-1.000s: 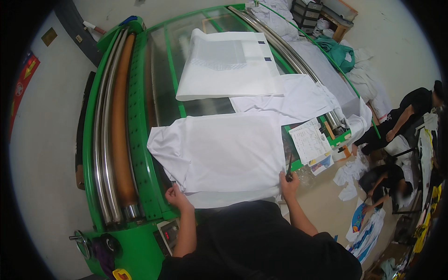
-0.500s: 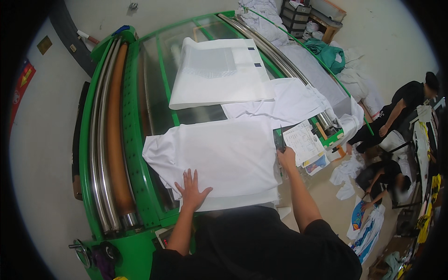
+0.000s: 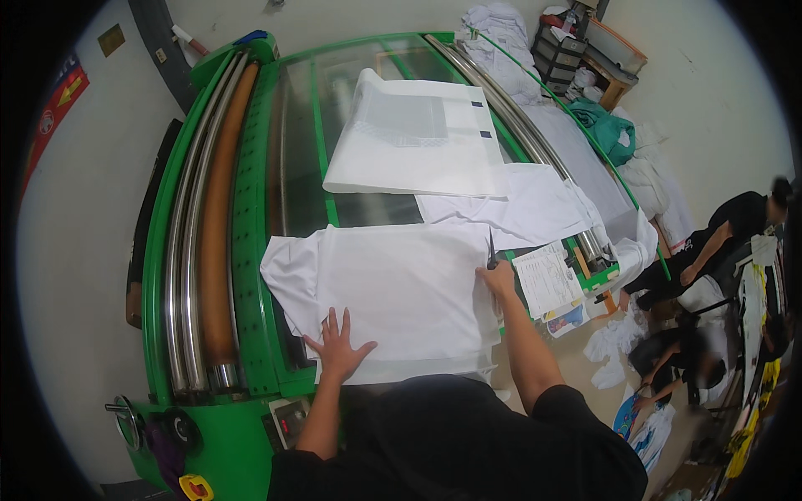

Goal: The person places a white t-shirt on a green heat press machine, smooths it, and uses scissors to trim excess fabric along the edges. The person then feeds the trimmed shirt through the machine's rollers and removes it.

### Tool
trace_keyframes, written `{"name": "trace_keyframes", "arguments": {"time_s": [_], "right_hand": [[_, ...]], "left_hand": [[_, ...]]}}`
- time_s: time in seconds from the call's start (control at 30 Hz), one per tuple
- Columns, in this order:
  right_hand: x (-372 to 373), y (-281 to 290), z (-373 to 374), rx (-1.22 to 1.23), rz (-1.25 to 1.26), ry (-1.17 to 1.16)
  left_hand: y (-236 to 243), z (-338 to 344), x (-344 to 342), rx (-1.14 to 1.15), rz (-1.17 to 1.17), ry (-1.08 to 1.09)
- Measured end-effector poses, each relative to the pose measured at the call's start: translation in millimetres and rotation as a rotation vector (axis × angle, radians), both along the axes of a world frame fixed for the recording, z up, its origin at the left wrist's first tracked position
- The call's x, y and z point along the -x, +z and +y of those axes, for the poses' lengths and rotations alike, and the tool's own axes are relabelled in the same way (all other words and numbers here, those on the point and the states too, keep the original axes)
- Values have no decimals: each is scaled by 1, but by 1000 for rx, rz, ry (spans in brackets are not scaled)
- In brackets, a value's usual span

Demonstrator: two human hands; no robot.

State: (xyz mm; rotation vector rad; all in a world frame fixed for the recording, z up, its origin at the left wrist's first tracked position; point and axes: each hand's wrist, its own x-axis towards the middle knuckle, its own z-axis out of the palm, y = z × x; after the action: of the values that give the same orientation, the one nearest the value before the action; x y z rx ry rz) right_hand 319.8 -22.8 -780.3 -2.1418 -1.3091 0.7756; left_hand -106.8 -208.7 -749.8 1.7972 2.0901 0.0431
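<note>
A white fabric piece (image 3: 401, 284), perhaps a garment, with a crumpled sleeve-like part (image 3: 288, 271) at its left, lies across the near end of the green machine's bed. My left hand (image 3: 338, 342) presses flat on its lower left, fingers spread. My right hand (image 3: 499, 275) grips dark scissors (image 3: 493, 255) at the fabric's upper right edge, blades pointing away from me. Beside that hand is a handwritten paper (image 3: 543, 280). Beyond the fabric lie a second white cloth (image 3: 543, 200) and a folded white sheet (image 3: 401, 167) with two dark patches.
Long rollers (image 3: 221, 209) run down the machine's left, above a handwheel (image 3: 125, 422); more rollers (image 3: 522, 125) line its right. Cloth piles (image 3: 501, 42) and a green bundle (image 3: 610, 134) sit behind. At right, two co-workers (image 3: 718, 242) (image 3: 677, 359) are among fabrics and printed pieces (image 3: 647, 438).
My left hand has left the fabric's lower edge and lies spread on top. My right hand has moved up the right edge with the scissors.
</note>
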Motion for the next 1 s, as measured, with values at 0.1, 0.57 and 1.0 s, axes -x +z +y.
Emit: {"name": "trace_keyframes", "arguments": {"time_s": [0.1,0.57,1.0], "right_hand": [[-3,-4,1,-87,65,-1],[-93,68,68,-314,128,-23],[-136,11,67,-431,-196,-160]], "left_hand": [[1,0,0,24,-17,8],[2,10,-95,-61,-29,-250],[2,50,-102,-112,-36,-373]]}}
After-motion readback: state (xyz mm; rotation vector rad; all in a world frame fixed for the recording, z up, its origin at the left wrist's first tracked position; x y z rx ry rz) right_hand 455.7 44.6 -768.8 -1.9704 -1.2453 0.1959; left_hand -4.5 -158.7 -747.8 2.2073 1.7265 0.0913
